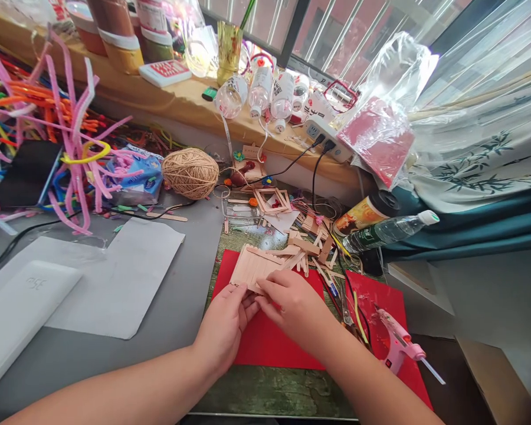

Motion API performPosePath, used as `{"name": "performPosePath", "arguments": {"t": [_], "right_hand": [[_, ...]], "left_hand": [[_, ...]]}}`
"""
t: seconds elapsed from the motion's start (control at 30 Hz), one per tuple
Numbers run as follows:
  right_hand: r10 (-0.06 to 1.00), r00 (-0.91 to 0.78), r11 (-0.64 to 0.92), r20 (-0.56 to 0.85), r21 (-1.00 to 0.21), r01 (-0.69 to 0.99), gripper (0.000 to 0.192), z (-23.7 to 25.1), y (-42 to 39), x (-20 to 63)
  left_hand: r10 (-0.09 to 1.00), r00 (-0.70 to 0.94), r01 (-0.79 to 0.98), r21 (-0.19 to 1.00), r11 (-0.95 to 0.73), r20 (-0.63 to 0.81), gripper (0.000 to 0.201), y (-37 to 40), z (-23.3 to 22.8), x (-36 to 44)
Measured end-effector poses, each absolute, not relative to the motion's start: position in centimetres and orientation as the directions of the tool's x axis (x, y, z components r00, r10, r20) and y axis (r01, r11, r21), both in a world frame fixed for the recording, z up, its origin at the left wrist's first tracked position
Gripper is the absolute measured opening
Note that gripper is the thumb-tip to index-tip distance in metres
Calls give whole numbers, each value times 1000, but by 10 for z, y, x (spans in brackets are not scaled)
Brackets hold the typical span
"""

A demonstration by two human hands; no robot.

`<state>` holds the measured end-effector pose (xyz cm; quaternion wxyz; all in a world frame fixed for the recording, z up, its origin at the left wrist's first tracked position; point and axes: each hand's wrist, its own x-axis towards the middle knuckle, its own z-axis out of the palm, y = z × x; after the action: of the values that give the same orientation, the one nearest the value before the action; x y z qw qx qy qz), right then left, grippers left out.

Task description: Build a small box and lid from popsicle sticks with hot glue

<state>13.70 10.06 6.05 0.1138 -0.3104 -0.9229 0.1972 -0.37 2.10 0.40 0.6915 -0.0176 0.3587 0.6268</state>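
An uneven squeeze could split the stick panel (253,265) along a seam, and those loose sticks (308,245) at its two o'clock could snag it! The left hand (225,310) pinches it, panel at one o'clock; the right hand (287,298) sits bunched at its near edge (gripping or pressing, can't tell).

A pale wooden craft-stick panel (253,267), flat and roughly four-sided, is made of narrow sticks set closely side by side, with a stick lying across them along the far side. It is held tilted over the red sheet (278,349), near that sheet's far edge and toward its far left corner. The panel's near edge is gripped and partly hidden.
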Motion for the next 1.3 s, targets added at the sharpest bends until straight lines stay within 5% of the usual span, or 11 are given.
{"name": "performPosePath", "arguments": {"t": [0.1, 0.2, 0.27, 0.33, 0.5, 0.7, 1.3], "right_hand": [[776, -592, 561, 217, -666, 492, 18, 54, 81, 159], [977, -215, 53, -8, -960, 276, 12, 27, 41, 165], [934, -100, -347, -342, -938, -27, 20, 5, 16, 155], [858, -101, -508, -504, -801, -316, 27, -10, 1, 138], [803, -152, -481, -577, -476, -736, 29, -7, 11, 108], [780, -251, -457, -573, -247, -854, 28, -4, 19, 103], [810, -180, -388, -558, -279, -878, 25, -10, 17, 101]], "left_hand": [[845, -61, -881, 426, 204, -532, 15, 23, 5, -3], [831, -85, -876, 439, 201, -550, 15, 25, 4, -2], [828, -103, -869, 455, 193, -550, 14, 25, 4, -1], [827, -126, -860, 476, 185, -548, 12, 25, 4, 0], [850, -148, -828, 533, 172, -505, 13, 23, 9, 3], [878, -159, -765, 619, 180, -452, 14, 17, 14, 9], [895, -138, -720, 663, 203, -424, 22, 18, 8, 15]]}}
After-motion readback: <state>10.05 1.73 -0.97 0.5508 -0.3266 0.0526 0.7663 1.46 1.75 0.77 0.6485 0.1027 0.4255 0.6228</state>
